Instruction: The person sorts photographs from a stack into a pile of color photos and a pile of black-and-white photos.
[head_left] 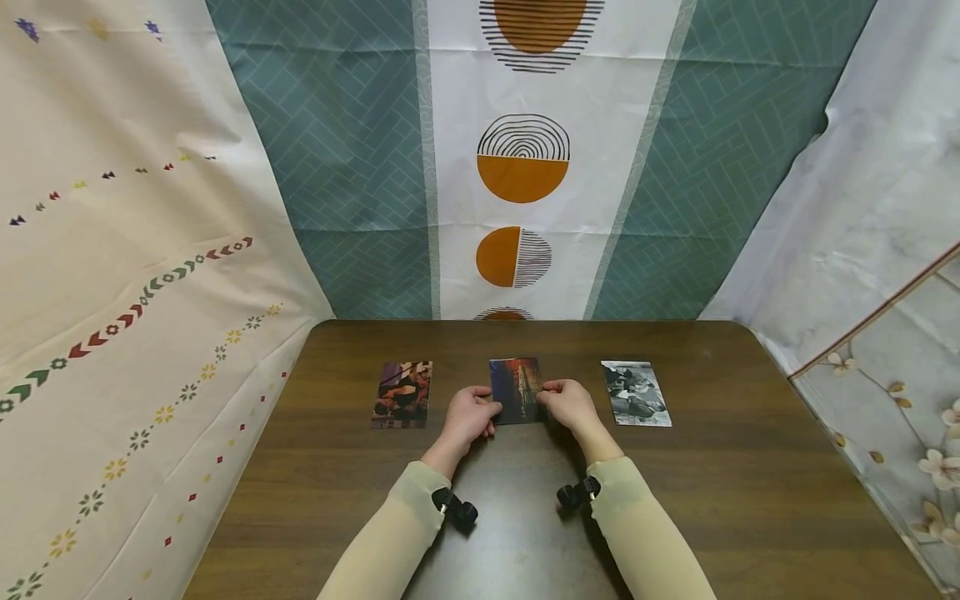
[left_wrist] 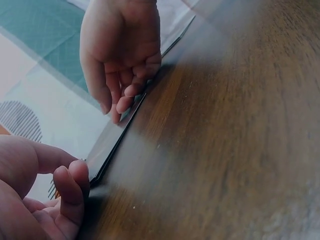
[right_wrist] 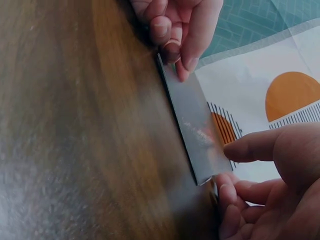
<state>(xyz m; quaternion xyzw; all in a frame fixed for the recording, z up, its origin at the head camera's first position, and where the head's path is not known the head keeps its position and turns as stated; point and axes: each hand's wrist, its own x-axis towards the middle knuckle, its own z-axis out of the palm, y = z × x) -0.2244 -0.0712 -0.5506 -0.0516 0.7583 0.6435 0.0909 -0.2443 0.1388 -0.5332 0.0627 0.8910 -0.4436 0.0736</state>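
Between my two hands is a dark photo card with an orange and red glow in its upper part. My left hand pinches its left edge, and my right hand pinches the right edge. In the right wrist view the glossy card lies low against the table, its near edge seen as a thin dark line. Left of the hands lies a picture card in orange and purple tones. A black-and-white photo card lies to the right.
All three cards are in a row on a brown wooden table, near its back edge. A patterned cloth hangs behind the table, with pale fabrics at either side. Both wrists wear small black cameras.
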